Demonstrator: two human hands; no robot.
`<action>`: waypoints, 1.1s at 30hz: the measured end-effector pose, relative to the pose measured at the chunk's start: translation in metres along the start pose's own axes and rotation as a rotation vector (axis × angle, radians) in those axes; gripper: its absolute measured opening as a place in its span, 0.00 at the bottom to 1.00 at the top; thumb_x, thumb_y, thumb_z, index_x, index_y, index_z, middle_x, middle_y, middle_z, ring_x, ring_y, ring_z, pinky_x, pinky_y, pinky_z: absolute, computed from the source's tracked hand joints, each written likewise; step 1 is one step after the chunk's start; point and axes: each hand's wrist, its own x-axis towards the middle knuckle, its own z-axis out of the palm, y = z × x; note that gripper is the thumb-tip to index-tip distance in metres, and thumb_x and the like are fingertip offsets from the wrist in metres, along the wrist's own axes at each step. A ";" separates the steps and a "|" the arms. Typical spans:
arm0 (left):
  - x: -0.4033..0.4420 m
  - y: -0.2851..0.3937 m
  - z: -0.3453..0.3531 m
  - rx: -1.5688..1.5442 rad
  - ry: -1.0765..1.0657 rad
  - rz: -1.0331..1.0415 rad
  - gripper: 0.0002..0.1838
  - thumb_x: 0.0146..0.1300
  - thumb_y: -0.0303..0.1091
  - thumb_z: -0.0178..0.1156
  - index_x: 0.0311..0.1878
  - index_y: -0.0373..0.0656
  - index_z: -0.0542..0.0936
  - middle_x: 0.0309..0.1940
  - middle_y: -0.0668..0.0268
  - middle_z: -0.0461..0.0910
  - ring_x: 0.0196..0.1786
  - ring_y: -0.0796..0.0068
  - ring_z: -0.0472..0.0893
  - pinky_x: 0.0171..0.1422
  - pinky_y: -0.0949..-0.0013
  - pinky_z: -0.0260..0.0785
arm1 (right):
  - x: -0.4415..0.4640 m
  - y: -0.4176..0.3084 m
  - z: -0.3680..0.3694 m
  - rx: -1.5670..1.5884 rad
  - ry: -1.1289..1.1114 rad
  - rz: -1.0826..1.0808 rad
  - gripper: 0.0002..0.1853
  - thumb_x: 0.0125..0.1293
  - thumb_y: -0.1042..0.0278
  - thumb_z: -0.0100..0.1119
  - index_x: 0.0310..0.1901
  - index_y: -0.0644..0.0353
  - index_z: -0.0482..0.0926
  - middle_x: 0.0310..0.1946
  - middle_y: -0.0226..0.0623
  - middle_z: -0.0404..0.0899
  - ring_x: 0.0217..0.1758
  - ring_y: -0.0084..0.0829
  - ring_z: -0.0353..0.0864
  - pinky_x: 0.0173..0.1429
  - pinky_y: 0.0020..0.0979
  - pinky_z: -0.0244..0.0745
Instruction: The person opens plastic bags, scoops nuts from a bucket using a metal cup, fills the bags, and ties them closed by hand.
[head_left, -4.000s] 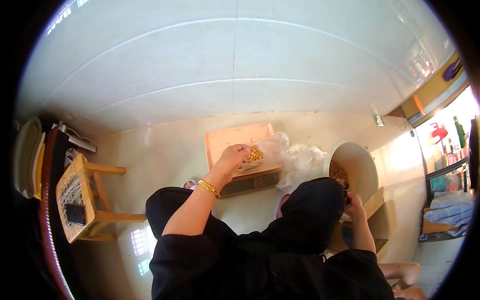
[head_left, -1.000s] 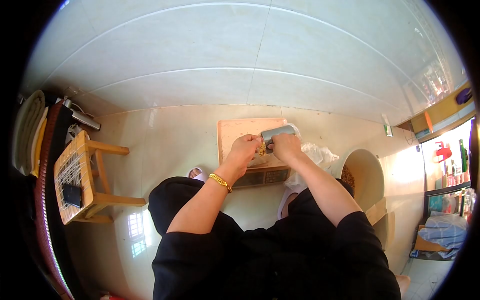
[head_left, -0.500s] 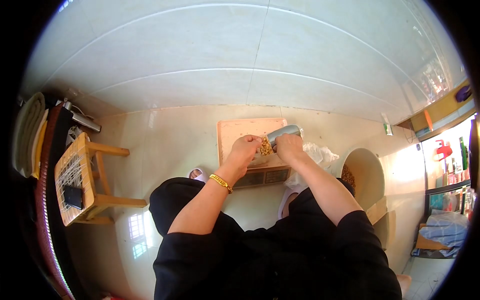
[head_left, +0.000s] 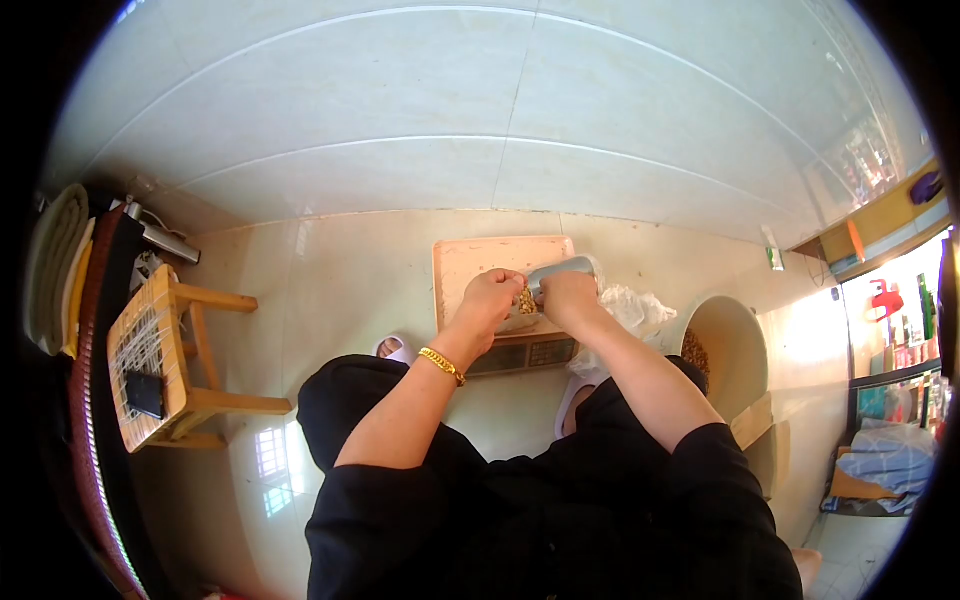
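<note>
My left hand [head_left: 488, 303], with a gold chain bracelet at its wrist, pinches the edge of a small clear plastic bag. Golden-brown nuts or kernels [head_left: 528, 301] show between my two hands, at the bag's mouth. A metal scoop [head_left: 562, 268] is gripped in my right hand [head_left: 570, 301], its open end tipped down toward the bag. Both hands are above the near part of an electronic scale [head_left: 462, 262] with a pinkish platform. My fingers hide most of the bag and the scoop's handle.
Crumpled clear plastic bags [head_left: 638, 312] lie right of the scale. A large pale bucket [head_left: 748, 345] with brown nuts or kernels [head_left: 695, 360] stands by my right knee. At left is a wooden stool [head_left: 185, 400] with a phone [head_left: 145, 394]. A tiled wall [head_left: 400, 175] rises behind the scale.
My right hand has moved slightly left and down, and the scoop has turned with it. Fewer kernels show between the hands. My left hand has hardly moved.
</note>
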 end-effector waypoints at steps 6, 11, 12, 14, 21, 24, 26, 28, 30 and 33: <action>-0.001 -0.002 -0.002 0.015 0.019 0.008 0.11 0.64 0.37 0.53 0.45 0.45 0.79 0.37 0.73 0.77 0.39 0.80 0.73 0.42 0.72 0.65 | -0.005 -0.001 -0.004 0.060 0.087 -0.048 0.10 0.59 0.63 0.54 0.35 0.57 0.84 0.34 0.45 0.82 0.41 0.44 0.82 0.42 0.41 0.76; -0.005 -0.002 -0.003 0.243 0.086 0.103 0.12 0.63 0.37 0.55 0.45 0.41 0.79 0.36 0.71 0.77 0.40 0.80 0.73 0.44 0.72 0.65 | -0.017 -0.004 -0.016 0.096 0.075 -0.049 0.11 0.59 0.59 0.57 0.34 0.57 0.84 0.32 0.43 0.82 0.41 0.43 0.82 0.42 0.41 0.75; -0.007 -0.001 -0.002 0.376 0.117 0.156 0.13 0.62 0.37 0.56 0.45 0.39 0.78 0.36 0.71 0.77 0.40 0.80 0.72 0.45 0.73 0.65 | -0.018 -0.004 -0.017 0.109 0.056 -0.027 0.12 0.59 0.58 0.58 0.34 0.57 0.84 0.31 0.43 0.82 0.40 0.43 0.82 0.42 0.41 0.75; -0.014 -0.004 0.004 0.593 0.236 0.381 0.13 0.63 0.36 0.56 0.47 0.38 0.78 0.37 0.69 0.77 0.41 0.79 0.73 0.46 0.74 0.66 | -0.021 -0.001 -0.017 0.096 0.062 -0.051 0.12 0.59 0.57 0.58 0.33 0.57 0.84 0.31 0.42 0.82 0.40 0.42 0.82 0.41 0.41 0.75; -0.128 0.079 0.012 -0.302 -0.627 0.206 0.20 0.70 0.36 0.49 0.58 0.31 0.69 0.50 0.57 0.75 0.51 0.69 0.77 0.56 0.66 0.67 | -0.023 0.012 -0.020 0.061 0.098 -0.142 0.14 0.58 0.55 0.57 0.29 0.58 0.82 0.29 0.44 0.82 0.38 0.43 0.82 0.39 0.42 0.74; -0.174 0.104 0.015 -0.425 -1.033 0.291 0.20 0.70 0.33 0.45 0.59 0.27 0.66 0.51 0.51 0.74 0.54 0.63 0.76 0.60 0.61 0.65 | -0.028 0.015 -0.017 0.140 0.148 -0.122 0.14 0.59 0.56 0.58 0.30 0.59 0.82 0.29 0.44 0.81 0.36 0.44 0.81 0.39 0.43 0.73; -0.192 0.124 0.021 -0.401 -1.325 0.301 0.19 0.73 0.32 0.42 0.63 0.34 0.64 0.54 0.60 0.71 0.58 0.74 0.70 0.64 0.68 0.62 | -0.031 0.015 -0.023 0.144 0.140 -0.099 0.13 0.60 0.56 0.59 0.32 0.58 0.82 0.30 0.43 0.81 0.37 0.45 0.80 0.40 0.44 0.73; -0.201 0.129 0.035 -0.451 -1.450 0.333 0.19 0.72 0.30 0.42 0.63 0.34 0.63 0.55 0.59 0.69 0.58 0.73 0.69 0.64 0.69 0.60 | -0.034 0.016 -0.027 0.147 0.162 -0.084 0.13 0.60 0.56 0.59 0.32 0.58 0.82 0.30 0.43 0.81 0.37 0.45 0.80 0.40 0.44 0.73; -0.215 0.125 0.056 -0.592 -1.424 0.489 0.17 0.72 0.29 0.42 0.59 0.29 0.66 0.52 0.54 0.72 0.54 0.68 0.74 0.60 0.69 0.66 | -0.038 0.020 -0.031 0.155 0.192 -0.052 0.12 0.60 0.56 0.59 0.32 0.57 0.82 0.29 0.43 0.81 0.38 0.45 0.80 0.40 0.44 0.73; -0.219 0.126 0.075 -0.693 -1.450 0.759 0.15 0.69 0.23 0.41 0.53 0.21 0.69 0.47 0.48 0.75 0.49 0.63 0.76 0.53 0.68 0.69 | -0.043 0.026 -0.036 0.161 0.251 -0.063 0.12 0.60 0.56 0.59 0.32 0.57 0.81 0.29 0.43 0.81 0.37 0.45 0.80 0.39 0.44 0.73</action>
